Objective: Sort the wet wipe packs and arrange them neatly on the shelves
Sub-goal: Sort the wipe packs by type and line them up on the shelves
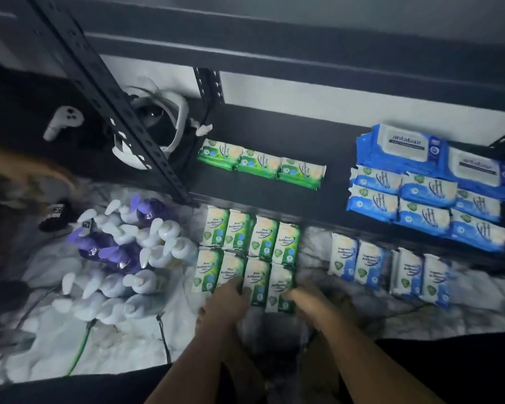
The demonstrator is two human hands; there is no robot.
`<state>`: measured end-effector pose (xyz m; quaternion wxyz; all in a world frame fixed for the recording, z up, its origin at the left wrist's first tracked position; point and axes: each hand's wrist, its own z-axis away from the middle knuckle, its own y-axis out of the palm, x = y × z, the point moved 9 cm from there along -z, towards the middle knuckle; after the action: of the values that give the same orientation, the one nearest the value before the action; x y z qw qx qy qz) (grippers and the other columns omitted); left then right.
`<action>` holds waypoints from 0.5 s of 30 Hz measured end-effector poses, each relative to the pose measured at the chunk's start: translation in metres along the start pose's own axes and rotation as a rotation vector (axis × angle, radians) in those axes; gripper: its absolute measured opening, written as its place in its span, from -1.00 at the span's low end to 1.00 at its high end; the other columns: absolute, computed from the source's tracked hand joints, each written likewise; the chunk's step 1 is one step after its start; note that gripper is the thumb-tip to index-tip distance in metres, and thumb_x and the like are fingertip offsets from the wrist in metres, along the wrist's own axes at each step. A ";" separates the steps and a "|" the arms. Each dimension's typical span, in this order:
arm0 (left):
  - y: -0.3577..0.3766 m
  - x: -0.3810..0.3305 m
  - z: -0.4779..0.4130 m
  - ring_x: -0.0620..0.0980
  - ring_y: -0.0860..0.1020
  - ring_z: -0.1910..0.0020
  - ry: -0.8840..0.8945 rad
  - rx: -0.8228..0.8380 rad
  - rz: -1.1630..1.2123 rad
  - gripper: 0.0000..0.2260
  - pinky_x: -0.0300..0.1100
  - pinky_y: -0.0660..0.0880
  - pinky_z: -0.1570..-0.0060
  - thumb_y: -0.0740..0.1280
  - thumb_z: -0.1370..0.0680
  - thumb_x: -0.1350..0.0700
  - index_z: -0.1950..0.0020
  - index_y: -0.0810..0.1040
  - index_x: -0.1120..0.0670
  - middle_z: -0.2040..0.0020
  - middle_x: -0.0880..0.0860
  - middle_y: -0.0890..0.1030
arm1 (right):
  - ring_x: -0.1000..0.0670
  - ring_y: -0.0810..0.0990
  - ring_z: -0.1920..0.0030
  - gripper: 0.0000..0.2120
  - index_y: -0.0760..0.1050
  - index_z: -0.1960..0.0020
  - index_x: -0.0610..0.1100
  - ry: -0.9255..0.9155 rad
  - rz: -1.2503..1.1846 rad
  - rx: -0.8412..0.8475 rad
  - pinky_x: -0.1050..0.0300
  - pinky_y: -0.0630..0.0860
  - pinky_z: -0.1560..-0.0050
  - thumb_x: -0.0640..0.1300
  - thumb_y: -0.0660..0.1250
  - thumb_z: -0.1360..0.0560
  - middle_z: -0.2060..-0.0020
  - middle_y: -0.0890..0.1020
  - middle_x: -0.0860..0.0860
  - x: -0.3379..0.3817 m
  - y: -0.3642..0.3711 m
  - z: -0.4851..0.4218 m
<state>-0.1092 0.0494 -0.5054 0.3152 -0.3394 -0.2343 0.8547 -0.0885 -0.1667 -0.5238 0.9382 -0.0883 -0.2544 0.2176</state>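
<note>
Though dim, "Pine Antibacterial Wipes" packs (247,252) under flat hands, left hand (226,301), right hand (309,300); "antabax" packs (405,147) beyond.

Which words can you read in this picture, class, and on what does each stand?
"antabax": lid of the large blue pack on the shelf.
"Pine Antibacterial Wipes": green packs on the floor.
Too blurred to read surely: print on the small blue packs, and all finer print.

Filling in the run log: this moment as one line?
stage: sorting; left hand: on front green packs; right hand: same row; grip: blurred; shelf: three green packs, blue packs
</note>
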 end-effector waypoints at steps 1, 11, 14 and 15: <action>-0.001 -0.006 0.000 0.10 0.59 0.00 0.007 -0.021 -0.008 -0.80 -0.05 0.52 -0.05 0.21 -0.59 -0.10 -0.10 0.51 -0.04 0.01 0.03 0.63 | -0.10 0.69 0.07 -0.78 0.61 -0.11 -0.17 0.023 -0.007 0.009 0.08 0.62 0.11 -0.23 0.43 -0.47 0.05 0.70 -0.11 -0.005 0.005 -0.006; 0.013 -0.001 -0.020 0.15 0.52 0.14 -0.091 -0.092 -0.062 -0.87 0.08 0.46 -0.01 0.19 -0.55 -0.15 0.13 0.34 -0.14 0.23 -0.04 0.52 | -0.12 0.69 -0.03 -0.72 0.61 -0.14 -0.31 0.165 -0.041 -0.204 0.32 0.40 0.42 -0.18 0.47 -0.50 -0.03 0.69 -0.19 -0.025 0.018 -0.035; 0.014 -0.009 -0.025 0.13 0.53 0.13 -0.040 -0.105 -0.120 -0.89 -0.04 0.43 0.09 0.22 -0.61 -0.02 0.02 0.44 0.01 0.16 0.03 0.59 | -0.11 0.69 0.09 -0.67 0.62 -0.10 -0.33 0.204 -0.036 -0.202 0.30 0.45 0.34 -0.11 0.50 -0.47 0.01 0.70 -0.19 -0.032 0.019 -0.042; 0.016 -0.010 -0.027 0.14 0.57 0.08 -0.032 -0.106 -0.143 -0.85 -0.04 0.47 0.08 0.21 -0.62 -0.01 -0.04 0.48 0.04 0.11 0.06 0.62 | -0.10 0.67 0.14 -0.69 0.63 -0.08 -0.32 0.209 -0.028 -0.195 0.31 0.45 0.34 -0.10 0.50 -0.46 0.04 0.70 -0.17 -0.034 0.018 -0.044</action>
<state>-0.0897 0.0369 -0.5287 0.3533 -0.3241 -0.3078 0.8218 -0.0986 -0.1681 -0.5815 0.9494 -0.1975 -0.1765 0.1685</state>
